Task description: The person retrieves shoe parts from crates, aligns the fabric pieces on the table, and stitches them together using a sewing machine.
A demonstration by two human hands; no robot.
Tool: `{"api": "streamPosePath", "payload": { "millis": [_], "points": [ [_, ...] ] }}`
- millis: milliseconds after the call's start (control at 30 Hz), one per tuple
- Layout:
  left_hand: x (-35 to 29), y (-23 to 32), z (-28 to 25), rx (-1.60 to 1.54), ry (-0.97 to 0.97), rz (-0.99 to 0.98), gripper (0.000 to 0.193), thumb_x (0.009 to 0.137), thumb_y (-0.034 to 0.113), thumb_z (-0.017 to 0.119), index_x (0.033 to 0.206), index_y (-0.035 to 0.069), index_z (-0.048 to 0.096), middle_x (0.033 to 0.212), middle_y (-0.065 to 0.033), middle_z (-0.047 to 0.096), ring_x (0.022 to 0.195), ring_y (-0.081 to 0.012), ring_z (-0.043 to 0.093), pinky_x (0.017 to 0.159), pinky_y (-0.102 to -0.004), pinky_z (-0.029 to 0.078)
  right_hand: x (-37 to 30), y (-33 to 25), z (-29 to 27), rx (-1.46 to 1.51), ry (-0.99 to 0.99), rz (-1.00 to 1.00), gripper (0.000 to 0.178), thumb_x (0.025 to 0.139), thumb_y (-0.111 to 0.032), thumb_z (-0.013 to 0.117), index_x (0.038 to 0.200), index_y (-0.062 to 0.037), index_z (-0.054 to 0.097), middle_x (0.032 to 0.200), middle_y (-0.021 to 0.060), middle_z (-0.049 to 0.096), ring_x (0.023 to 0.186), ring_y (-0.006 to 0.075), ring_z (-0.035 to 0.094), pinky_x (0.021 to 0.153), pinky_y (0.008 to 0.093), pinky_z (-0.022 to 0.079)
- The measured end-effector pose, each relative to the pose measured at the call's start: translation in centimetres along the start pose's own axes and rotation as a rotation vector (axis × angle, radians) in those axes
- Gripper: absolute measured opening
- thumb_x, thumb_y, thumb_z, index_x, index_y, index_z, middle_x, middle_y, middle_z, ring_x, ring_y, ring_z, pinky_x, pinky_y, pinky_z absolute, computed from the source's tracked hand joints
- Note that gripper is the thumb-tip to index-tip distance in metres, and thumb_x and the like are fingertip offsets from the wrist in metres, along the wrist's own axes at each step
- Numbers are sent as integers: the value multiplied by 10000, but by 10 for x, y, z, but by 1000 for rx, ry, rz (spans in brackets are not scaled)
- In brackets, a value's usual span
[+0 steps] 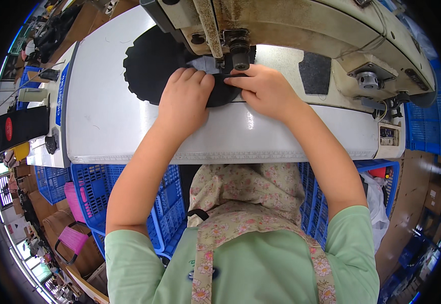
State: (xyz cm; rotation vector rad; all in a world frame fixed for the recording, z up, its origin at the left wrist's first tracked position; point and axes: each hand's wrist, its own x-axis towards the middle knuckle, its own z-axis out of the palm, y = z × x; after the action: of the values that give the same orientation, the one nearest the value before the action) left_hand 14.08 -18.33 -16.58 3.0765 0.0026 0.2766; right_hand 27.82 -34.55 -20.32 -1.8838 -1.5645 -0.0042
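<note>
Black fabric [152, 63] with a notched edge lies on the white sewing table, partly under the sewing machine's head [230, 43]. My left hand [186, 96] curls its fingers over the fabric's near part, gripping it just left of the needle area. From the right, my right hand [266, 92] pinches the folded edge of the same fabric between thumb and fingers, close below the presser foot. A thick black rim of the fabric bulges toward me between both hands. The needle's tip is hard to make out behind the machine parts and my fingers.
A small dark grey fabric piece [315, 73] lies on the machine bed at right. A ruler strip [230, 158] runs along the table's front edge. Blue plastic baskets [109, 177] stand below on both sides of my lap. A pink chair [72, 238] is at lower left.
</note>
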Motion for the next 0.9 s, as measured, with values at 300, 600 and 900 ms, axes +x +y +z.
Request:
{"api": "streamPosePath", "payload": {
  "millis": [300,600,900],
  "points": [
    [11,-13,2,35,32,38,343,571,-5,641,905,40,578,927,-102,613,973,-296,564,927,-380,413,6,7,6,48,102,-19,256,765,-47,574,965,-104,723,1009,79,651,845,296,630,778,385,517],
    [19,-20,3,34,22,21,419,554,12,674,961,48,583,944,-120,621,973,-321,561,925,-393,417,9,13,11,107,100,33,267,770,-42,548,975,-79,715,1074,90,646,904,305,628,815,385,514],
    [20,-22,4,45,56,42,401,562,20,682,952,50,588,922,-115,628,969,-316,563,925,-390,418,9,18,15,104,90,31,278,761,-51,546,981,-75,714,1103,107,641,923,315,624,831,392,510]
  ]
}}
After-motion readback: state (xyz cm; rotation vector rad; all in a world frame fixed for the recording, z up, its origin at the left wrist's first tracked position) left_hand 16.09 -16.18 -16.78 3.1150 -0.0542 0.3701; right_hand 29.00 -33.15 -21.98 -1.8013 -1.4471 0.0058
